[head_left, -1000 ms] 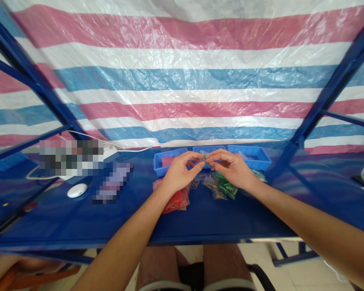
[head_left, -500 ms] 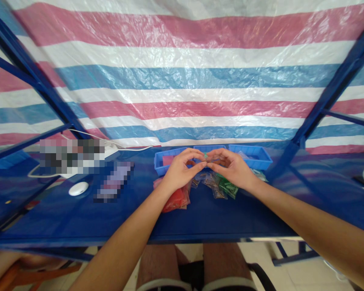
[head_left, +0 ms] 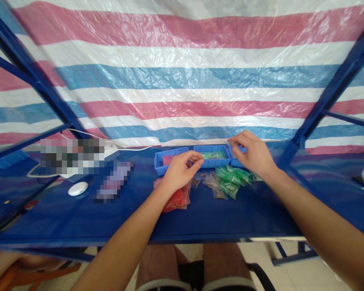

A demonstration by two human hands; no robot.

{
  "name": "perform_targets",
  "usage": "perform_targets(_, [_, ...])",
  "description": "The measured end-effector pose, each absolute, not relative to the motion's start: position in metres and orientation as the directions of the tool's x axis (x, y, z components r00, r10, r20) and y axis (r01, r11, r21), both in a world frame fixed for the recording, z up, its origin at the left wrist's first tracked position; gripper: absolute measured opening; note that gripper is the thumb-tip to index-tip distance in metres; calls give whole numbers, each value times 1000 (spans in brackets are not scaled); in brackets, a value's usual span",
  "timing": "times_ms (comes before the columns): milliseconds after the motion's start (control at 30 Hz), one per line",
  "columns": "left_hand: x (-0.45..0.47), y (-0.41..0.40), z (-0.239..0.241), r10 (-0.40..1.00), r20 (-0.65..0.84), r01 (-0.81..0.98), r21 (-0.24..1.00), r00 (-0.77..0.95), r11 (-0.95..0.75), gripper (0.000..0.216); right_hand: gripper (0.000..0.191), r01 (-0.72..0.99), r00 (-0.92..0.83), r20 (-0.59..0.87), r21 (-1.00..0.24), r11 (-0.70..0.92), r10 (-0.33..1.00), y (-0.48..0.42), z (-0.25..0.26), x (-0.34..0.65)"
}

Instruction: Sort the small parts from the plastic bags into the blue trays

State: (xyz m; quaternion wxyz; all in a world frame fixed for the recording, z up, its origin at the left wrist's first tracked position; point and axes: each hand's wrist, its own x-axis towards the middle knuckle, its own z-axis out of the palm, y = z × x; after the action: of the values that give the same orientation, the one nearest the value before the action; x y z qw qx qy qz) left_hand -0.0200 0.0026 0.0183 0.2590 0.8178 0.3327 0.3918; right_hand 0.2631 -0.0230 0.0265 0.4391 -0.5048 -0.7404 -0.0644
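Observation:
My left hand (head_left: 178,173) hovers just in front of the middle blue tray (head_left: 214,162), thumb against curled fingers, and I see nothing in it. That tray holds small green bags. My right hand (head_left: 252,157) reaches over the right blue tray (head_left: 234,163), fingertips pinched together at its far left corner; whether they hold anything is hidden. Between the hands a pile of green bags (head_left: 234,178) lies on the blue table (head_left: 200,218), with brownish bags (head_left: 210,180) beside it and red bags (head_left: 177,200) under my left wrist.
A third blue tray (head_left: 165,161) stands left of the middle one. A white round object (head_left: 78,188) and white cables (head_left: 124,148) lie at the left. Blue frame bars (head_left: 321,105) and a striped tarp (head_left: 182,81) close the back and sides.
The hands, joined on a small bag above the middle tray, have parted. My right hand moved right and back to the right tray, uncovering the green bags; my left hand stayed put.

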Motion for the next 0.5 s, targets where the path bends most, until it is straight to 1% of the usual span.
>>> perform_targets(67, [-21, 3, 19, 736, 475, 358, 660, 483, -661, 22, 25, 905, -99, 691, -236, 354, 716, -19, 29, 279])
perform_targets(133, [-22, 3, 20, 729, 483, 367, 644, 485, -671, 21, 25, 951, -96, 626, -171, 257, 774, -16, 28, 289])
perform_targets(200, [-23, 4, 20, 731, 493, 375, 638, 472, -673, 21, 28, 964, -101, 591, -141, 226, 801, -15, 27, 289])
perform_targets(233, [-23, 4, 20, 733, 497, 382, 634, 464, -673, 21, 30, 960, -114, 591, -142, 243, 798, -16, 27, 287])
perform_targets(300, [-25, 4, 20, 729, 508, 404, 612, 458, -680, 21, 29, 925, -181, 609, -161, 344, 773, -20, 28, 277])
perform_targets(367, [-26, 5, 21, 712, 522, 433, 566, 471, -701, 20, 26, 845, -318, 599, -172, 506, 735, -26, 28, 264])
perform_targets(433, [-26, 5, 20, 685, 533, 462, 506, 497, -728, 20, 25, 731, -489, 550, -165, 662, 677, -32, 27, 249])
perform_targets(500, [-26, 5, 19, 665, 533, 483, 457, 523, -747, 20, 30, 637, -612, 486, -165, 753, 624, -38, 24, 236])
